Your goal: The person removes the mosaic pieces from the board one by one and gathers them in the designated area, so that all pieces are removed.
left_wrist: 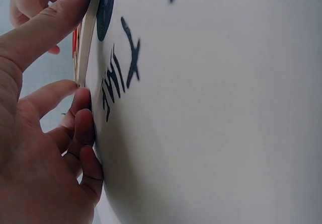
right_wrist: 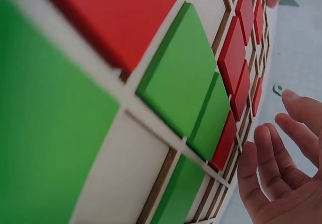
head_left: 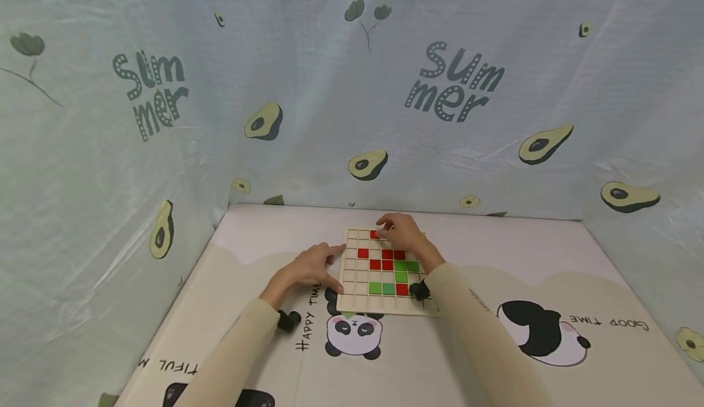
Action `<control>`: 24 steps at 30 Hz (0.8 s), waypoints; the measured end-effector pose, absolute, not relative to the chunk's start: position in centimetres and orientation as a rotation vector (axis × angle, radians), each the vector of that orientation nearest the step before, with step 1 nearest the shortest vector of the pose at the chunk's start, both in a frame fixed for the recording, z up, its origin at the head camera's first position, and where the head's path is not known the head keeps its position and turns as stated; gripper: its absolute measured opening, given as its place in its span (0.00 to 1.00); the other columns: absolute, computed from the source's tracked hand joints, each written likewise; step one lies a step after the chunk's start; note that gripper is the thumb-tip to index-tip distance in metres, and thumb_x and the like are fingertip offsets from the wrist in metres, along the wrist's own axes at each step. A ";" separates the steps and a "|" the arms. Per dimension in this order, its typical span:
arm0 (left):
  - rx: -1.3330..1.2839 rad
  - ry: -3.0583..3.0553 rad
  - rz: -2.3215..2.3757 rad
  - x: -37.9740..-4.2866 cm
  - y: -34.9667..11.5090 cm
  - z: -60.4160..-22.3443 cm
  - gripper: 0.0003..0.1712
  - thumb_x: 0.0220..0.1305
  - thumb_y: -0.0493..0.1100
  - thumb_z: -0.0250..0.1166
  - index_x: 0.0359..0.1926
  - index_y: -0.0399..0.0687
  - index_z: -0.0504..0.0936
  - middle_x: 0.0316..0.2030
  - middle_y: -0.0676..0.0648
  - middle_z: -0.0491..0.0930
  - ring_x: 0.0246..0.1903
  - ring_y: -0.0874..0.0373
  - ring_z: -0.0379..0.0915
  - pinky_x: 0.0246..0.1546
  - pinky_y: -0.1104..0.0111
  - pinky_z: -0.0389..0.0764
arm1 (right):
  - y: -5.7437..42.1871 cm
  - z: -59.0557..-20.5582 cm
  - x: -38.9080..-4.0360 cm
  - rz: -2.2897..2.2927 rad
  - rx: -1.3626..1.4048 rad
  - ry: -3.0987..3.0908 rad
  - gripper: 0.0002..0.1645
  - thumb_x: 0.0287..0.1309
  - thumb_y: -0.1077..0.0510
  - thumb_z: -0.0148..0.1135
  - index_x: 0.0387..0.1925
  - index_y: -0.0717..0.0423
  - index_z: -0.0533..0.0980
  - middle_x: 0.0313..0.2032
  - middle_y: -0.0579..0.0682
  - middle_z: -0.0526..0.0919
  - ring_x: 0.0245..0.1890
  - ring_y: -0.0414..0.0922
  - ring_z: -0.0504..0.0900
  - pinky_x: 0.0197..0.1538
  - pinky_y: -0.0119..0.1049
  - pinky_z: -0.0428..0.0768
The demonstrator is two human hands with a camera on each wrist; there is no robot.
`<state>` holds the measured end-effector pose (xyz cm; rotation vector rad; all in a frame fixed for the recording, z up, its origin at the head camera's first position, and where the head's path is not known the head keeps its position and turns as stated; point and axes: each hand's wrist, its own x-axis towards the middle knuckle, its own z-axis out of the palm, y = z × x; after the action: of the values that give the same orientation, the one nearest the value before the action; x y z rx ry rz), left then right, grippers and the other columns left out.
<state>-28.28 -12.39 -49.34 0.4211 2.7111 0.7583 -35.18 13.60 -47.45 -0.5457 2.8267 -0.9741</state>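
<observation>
A square wooden grid board (head_left: 352, 302) lies on the table, with several red and green square tiles in its cells. My left hand (head_left: 310, 266) is at the board's left side, thumb and index finger spread apart and touching its edge; the other fingers are loosely bent in the left wrist view. Over the far rows is my right hand (head_left: 404, 233), its fingertips close to a red tile (head_left: 374, 234) in the far row. In the right wrist view its fingers (right_wrist: 264, 151) are relaxed and nothing shows between them. Green tiles (right_wrist: 178, 73) fill that view's foreground.
A pale tablecloth (head_left: 264, 358) printed with pandas and lettering covers the table. Behind and at both sides hangs a light curtain (head_left: 330, 89) with avocado prints. A small black device (head_left: 420, 291) on the right wrist overlaps the board's near right part.
</observation>
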 end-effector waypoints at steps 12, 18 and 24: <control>0.433 2.717 0.779 -28.4 -12.3 -49.4 0.64 0.39 0.57 0.87 0.78 0.56 0.67 0.42 0.49 0.71 0.40 0.56 0.66 0.39 0.64 0.66 | 12.8 -48.1 -35.9 -0.834 -0.520 2.820 0.19 0.66 0.54 0.68 0.55 0.57 0.84 0.47 0.56 0.87 0.45 0.50 0.81 0.54 0.47 0.80; 0.397 2.691 0.842 -28.3 -12.3 -49.2 0.64 0.38 0.53 0.88 0.77 0.54 0.67 0.40 0.51 0.71 0.38 0.57 0.68 0.39 0.65 0.66 | 12.6 -48.5 -36.1 -0.841 -0.507 2.835 0.17 0.66 0.54 0.69 0.54 0.55 0.85 0.46 0.55 0.87 0.45 0.49 0.81 0.53 0.46 0.80; 0.384 2.678 0.869 -28.4 -12.2 -49.2 0.65 0.37 0.53 0.89 0.78 0.52 0.66 0.41 0.51 0.72 0.38 0.57 0.68 0.39 0.65 0.66 | 12.6 -48.6 -36.1 -0.852 -0.484 2.843 0.17 0.65 0.55 0.69 0.53 0.54 0.85 0.44 0.54 0.86 0.42 0.48 0.80 0.50 0.45 0.79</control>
<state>-28.36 -12.17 -49.21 0.3844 2.6779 0.8689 -36.08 12.63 -48.63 -0.4837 2.8430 -0.8520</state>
